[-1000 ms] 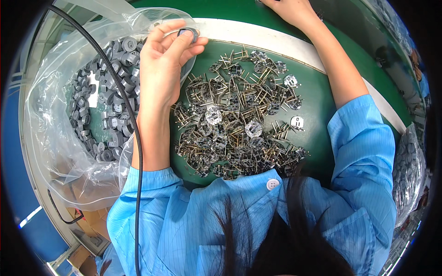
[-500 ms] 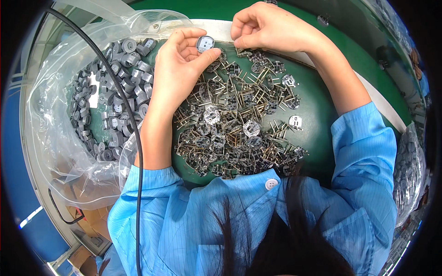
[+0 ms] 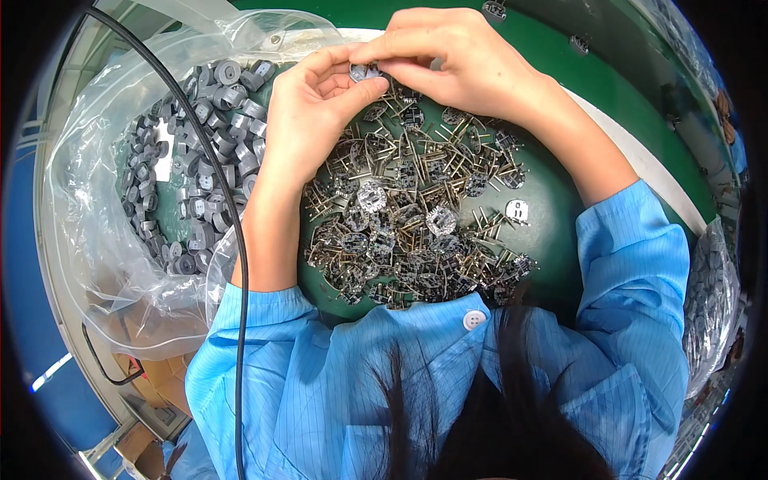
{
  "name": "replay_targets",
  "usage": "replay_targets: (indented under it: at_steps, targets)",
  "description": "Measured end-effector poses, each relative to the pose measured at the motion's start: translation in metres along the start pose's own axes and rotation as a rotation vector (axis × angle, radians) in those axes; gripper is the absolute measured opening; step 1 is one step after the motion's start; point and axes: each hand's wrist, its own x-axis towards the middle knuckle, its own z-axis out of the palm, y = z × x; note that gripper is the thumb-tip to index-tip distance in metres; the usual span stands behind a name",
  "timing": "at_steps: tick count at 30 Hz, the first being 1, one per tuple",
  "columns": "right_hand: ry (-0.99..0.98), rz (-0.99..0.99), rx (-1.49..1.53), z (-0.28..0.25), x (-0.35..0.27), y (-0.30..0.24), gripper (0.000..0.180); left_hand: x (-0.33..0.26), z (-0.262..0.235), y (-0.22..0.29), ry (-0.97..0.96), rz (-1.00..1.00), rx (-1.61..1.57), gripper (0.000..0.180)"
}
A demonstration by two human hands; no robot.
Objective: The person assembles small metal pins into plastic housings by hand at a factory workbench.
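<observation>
Between the thumb and fingers of my left hand (image 3: 308,108) is a round grey plastic housing (image 3: 362,72), its flat face turned up. My right hand (image 3: 468,68) meets it there, thumb and fingertips pinched at the housing's right edge; whatever they grip is hidden by the fingers. Below both hands spreads a heap of small round circuit boards (image 3: 400,232) with long metal pins. One pale round board (image 3: 517,211) lies apart on the heap's right side.
Left of my forearm, a clear plastic bag (image 3: 88,208) lies around many grey ring-shaped housings (image 3: 228,74). A black cable (image 3: 210,152) crosses in front of them. Loose circuit boards (image 3: 494,10) lie on the far green surface. Another filled plastic bag (image 3: 712,308) sits at the far right.
My right hand has moved left from the heap's far edge to the housing in my left hand. The left hand has stayed nearly in place, still holding the housing.
</observation>
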Motion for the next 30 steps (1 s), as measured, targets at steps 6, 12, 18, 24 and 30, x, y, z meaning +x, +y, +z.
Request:
replay_targets:
  at_steps: [6,12,18,24,30]
  targets:
    - [0.03,0.482,0.254,0.002,0.001,-0.009,0.019,0.0,0.001,0.005,0.016,0.041,-0.007,0.037]
    - [0.109,0.104,0.115,0.002,0.005,-0.006,0.016,-0.004,0.005,0.01,-0.005,0.02,0.003,0.041]
    - [-0.195,0.531,0.439,-0.013,0.007,0.005,0.013,-0.004,0.007,0.009,0.012,0.049,0.052,0.037]
    - [-0.127,0.594,0.617,-0.02,0.012,0.003,0.01,-0.005,0.001,0.005,0.06,0.046,0.081,0.033]
    - [0.063,-0.056,0.35,0.012,0.003,0.004,0.015,-0.004,0.011,0.008,0.079,0.084,0.178,0.036]
